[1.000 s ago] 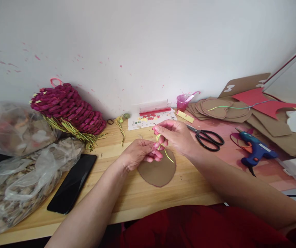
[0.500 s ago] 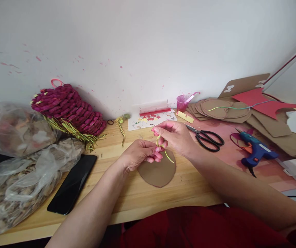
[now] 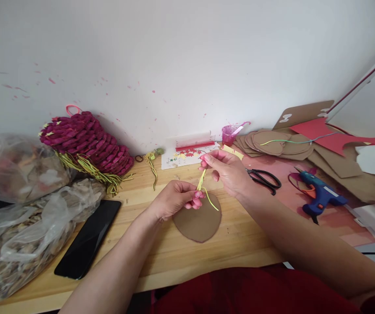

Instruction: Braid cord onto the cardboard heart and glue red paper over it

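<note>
My left hand pinches the lower end of a thin yellow-green string just above a brown oval cardboard piece that lies flat on the wooden table. My right hand pinches the string's upper end a little higher and to the right, so the string runs taut between the two hands. A loose tail of the string hangs down over the cardboard oval.
A black phone lies at the left beside plastic bags of dry material. A magenta woven piece leans on the wall. Black scissors, a blue glue gun, a pink cup and stacked cardboard shapes sit right.
My right hand has lifted up and away from my left hand, drawing the string out straight. The view has tipped slightly, so everything sits a little lower in the frame.
</note>
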Available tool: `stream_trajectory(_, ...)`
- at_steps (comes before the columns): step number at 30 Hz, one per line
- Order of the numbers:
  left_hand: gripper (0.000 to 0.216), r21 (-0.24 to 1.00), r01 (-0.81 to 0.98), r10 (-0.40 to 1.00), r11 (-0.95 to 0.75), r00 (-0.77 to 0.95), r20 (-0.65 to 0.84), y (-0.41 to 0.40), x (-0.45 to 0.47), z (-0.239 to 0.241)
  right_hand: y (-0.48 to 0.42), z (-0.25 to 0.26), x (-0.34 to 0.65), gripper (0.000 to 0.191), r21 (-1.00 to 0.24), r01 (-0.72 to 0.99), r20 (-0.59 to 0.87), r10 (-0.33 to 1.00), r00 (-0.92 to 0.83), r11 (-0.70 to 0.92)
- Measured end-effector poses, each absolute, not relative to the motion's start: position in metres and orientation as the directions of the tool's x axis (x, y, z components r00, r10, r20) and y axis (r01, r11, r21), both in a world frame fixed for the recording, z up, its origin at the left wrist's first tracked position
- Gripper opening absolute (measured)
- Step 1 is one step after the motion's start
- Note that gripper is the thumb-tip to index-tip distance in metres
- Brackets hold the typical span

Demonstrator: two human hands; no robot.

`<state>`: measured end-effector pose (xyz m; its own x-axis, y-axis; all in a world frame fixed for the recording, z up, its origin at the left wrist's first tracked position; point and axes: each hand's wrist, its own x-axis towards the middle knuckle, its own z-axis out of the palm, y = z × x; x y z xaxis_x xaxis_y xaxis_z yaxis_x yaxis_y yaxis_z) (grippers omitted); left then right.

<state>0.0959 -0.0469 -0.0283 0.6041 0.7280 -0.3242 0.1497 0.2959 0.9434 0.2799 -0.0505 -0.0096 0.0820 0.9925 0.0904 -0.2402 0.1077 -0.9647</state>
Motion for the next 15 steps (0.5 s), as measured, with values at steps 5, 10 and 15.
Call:
stream_trajectory(5, 0.032, 0.953, 0.174, 0.728, 0.249, 0.615, -0.303, -0.0474, 0.0956, -0.0277, -0.0527, -0.0071, 0.2783, 0.034, -0.946, -0.305, 0.090, 0.993, 0.075, 0.109)
stream_trajectory(10, 0.030, 0.954, 0.232, 0.752, 0.187, 0.591, -0.291, -0.0498, 0.0987, -0.0261, -0.0567, -0.0046, 0.2749, 0.040, -0.935, -0.343, 0.083, 0.996, 0.025, 0.086)
stream_trajectory(15, 0.029, 0.954, 0.249, 0.769, 0.164, 0.574, -0.282, -0.0505, 0.1002, -0.0263, -0.0596, -0.0009, 0.2732, 0.041, -0.940, -0.324, 0.098, 0.994, 0.046, 0.108)
